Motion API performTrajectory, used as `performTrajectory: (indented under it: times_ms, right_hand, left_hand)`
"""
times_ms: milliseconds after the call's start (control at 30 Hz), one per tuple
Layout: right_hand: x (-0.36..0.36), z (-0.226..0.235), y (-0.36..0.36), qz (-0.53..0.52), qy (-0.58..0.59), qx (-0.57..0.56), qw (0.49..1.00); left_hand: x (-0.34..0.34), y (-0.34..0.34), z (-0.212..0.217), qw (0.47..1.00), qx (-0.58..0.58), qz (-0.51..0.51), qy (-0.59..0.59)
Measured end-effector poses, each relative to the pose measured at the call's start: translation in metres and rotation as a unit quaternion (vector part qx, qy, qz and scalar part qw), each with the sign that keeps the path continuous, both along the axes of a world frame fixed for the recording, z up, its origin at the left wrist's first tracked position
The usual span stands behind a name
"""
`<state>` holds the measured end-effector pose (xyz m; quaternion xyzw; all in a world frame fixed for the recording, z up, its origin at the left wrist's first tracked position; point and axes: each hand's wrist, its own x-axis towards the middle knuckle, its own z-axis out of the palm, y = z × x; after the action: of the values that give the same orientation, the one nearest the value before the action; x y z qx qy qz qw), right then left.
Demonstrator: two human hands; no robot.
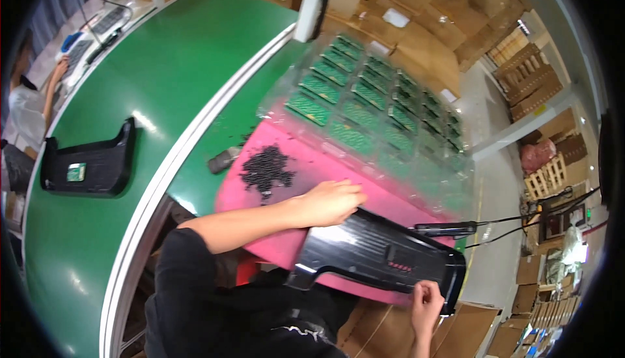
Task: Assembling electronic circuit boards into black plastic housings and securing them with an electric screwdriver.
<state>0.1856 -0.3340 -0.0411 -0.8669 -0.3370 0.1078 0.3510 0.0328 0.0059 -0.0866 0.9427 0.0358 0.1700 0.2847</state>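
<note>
Your left hand, partly curled, is by the black housing's upper edge; right hand, fingertips bunched, by its lower; contents of either: cannot tell.

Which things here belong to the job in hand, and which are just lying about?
Likely in the job: nearer black plastic housing; green circuit boards; small black parts; corded black tool; pink mat.
Seemingly just lying about: cardboard boxes; wooden pallet.

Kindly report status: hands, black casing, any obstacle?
Left hand by black casing, far-left corner; right hand by near-right edge. Casing on pink mat. Corded black tool by far edge.
</note>
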Motion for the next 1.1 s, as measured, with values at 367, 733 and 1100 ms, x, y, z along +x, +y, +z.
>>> performTrajectory:
  times_ms: [367,733,1100]
  right_hand:
    - [0.029,-0.051,0.034,0.128,-0.294,0.177,0.93]
    - [0.031,-0.053,0.023,0.124,-0.249,0.21,0.937]
    - [0.026,-0.056,0.026,0.012,-0.26,0.209,0.943]
  left_hand:
    - [0.004,0.003,0.017,0.997,0.012,0.024,0.07]
    - [-0.037,0.104,0.024,0.816,0.033,0.55,-0.174]
    - [-0.093,0.191,0.053,0.775,-0.476,0.415,0.034]
